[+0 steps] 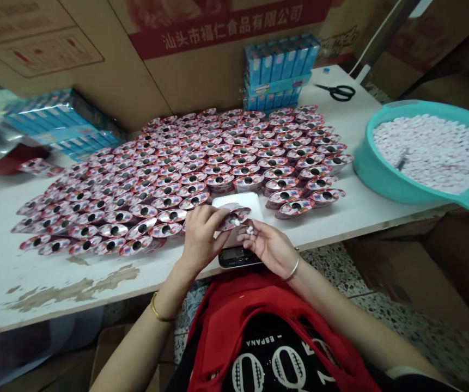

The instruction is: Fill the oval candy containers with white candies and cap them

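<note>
Head view: both hands meet over the scale (238,200) at the table (34,272) edge.
Left hand (201,235), knuckles up, grip closed on one pouch (237,216); right hand (270,248), palm up, grip pinching about two white candies (249,231). Rows of pouches (185,163) past counting; one basin (381,177), one scissors (339,92).

Single head view, facing forward and down, close above table (22,272).

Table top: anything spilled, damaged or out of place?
Only wear: the white table has brown patches near its front edge, to the left of the hands, where the coating looks worn off. The pouches lie in tidy rows, nothing spilled. The left hand holds one pouch; the right hand pinches white candies.
</note>
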Tool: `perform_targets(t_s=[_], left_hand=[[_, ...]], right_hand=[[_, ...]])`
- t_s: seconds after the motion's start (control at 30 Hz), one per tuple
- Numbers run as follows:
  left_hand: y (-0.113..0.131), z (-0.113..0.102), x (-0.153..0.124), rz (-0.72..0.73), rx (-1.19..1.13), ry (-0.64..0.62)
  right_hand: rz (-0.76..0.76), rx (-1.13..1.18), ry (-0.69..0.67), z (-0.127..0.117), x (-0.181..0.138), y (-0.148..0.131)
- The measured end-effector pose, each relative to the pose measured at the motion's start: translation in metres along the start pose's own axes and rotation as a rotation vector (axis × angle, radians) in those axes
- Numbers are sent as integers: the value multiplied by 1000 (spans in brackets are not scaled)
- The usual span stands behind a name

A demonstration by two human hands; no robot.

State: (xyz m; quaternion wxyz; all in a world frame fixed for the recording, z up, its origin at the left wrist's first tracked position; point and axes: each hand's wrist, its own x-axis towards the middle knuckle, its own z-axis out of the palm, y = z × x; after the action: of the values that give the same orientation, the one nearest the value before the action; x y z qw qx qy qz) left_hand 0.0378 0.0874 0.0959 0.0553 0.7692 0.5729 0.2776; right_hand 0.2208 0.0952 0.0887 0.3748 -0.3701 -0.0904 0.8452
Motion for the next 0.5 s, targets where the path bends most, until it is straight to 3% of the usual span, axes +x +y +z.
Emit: perform_targets(t_s=[0.13, 0.27, 0.4, 0.5], left_hand=[[2, -2, -6, -192, -385, 40], [9, -16, -19, -215, -365, 23], [-3, -55, -50, -253, -332, -33], [-35, -104, -91, -418, -221, 16]], right_hand=[[-37, -103, -11, -8, -10, -3], [-18, -188, 25, -13, -17, -5], [-10, -327, 66, -12, -28, -9], [10, -448, 137, -24, -29, -11]])
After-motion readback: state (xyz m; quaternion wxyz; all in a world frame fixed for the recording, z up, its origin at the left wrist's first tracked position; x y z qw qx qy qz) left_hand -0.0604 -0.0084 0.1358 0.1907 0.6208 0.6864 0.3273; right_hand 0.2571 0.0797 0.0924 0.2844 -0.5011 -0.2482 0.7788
